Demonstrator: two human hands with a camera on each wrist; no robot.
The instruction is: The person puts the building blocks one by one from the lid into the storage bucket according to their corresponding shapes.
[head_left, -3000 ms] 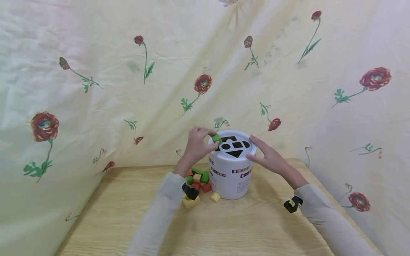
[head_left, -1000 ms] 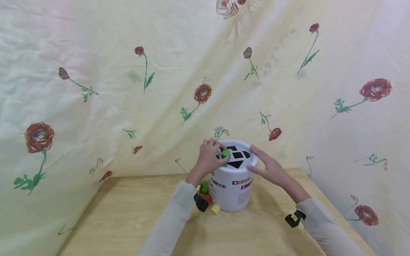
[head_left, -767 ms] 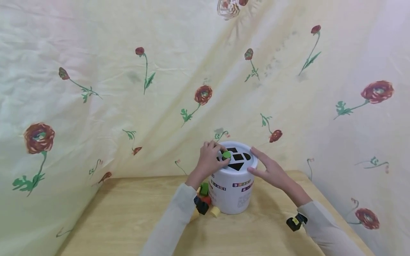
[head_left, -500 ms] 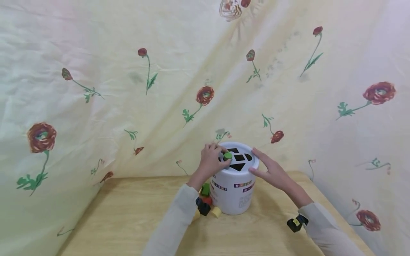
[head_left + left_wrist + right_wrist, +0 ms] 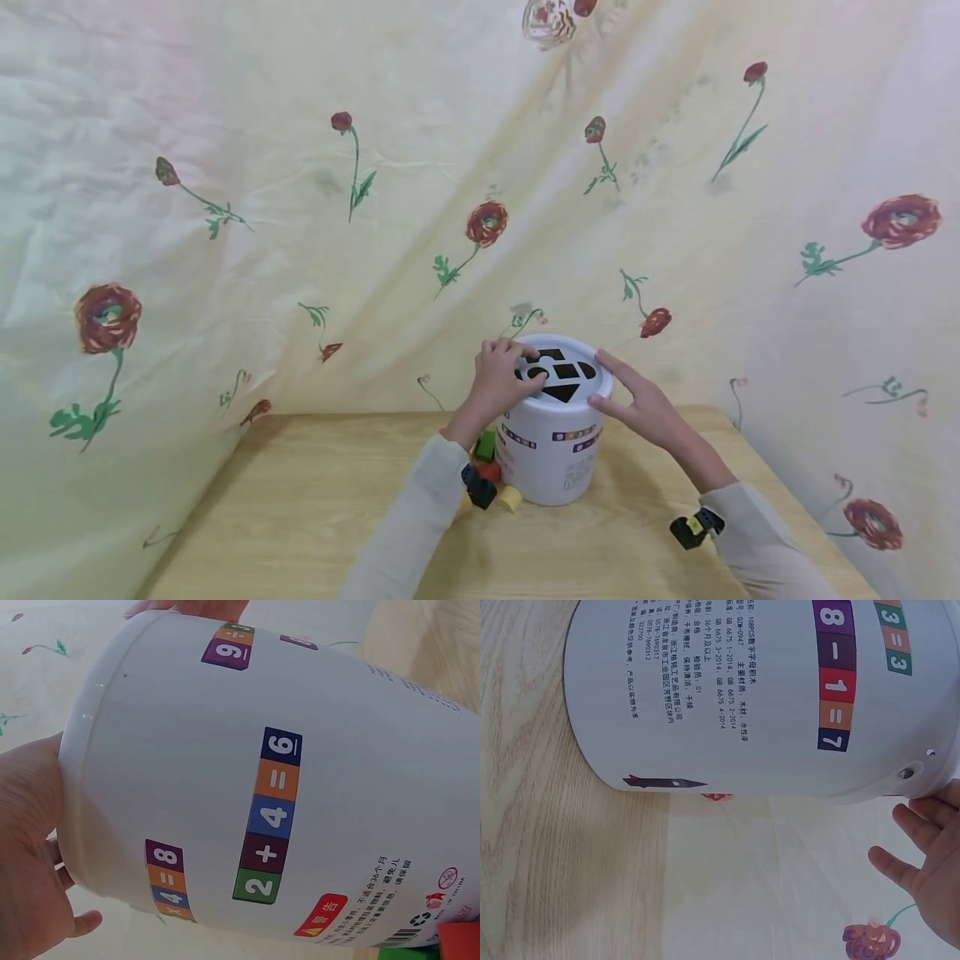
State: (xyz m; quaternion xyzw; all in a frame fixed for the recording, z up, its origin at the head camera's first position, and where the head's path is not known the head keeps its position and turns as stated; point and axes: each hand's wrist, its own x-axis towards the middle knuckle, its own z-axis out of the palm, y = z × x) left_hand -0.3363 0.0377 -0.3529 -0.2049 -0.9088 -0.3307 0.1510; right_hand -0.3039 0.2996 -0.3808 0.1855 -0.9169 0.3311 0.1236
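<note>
A tub (image 5: 553, 450) stands upright on the counter (image 5: 300, 517), near its far edge, with a cloth (image 5: 375, 167) hanging behind it. The left hand (image 5: 501, 385) rests on the left part of the tub's lid (image 5: 592, 387); the right hand (image 5: 643, 408) touches the rim on the right. A cluster of blocks (image 5: 491, 483) lies on the counter just left of the tub's base, partly behind the left sleeve (image 5: 408, 533).

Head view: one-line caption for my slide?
Both hands, left and right, rest on the white shape-sorter bucket; loose blocks beside it.
</note>
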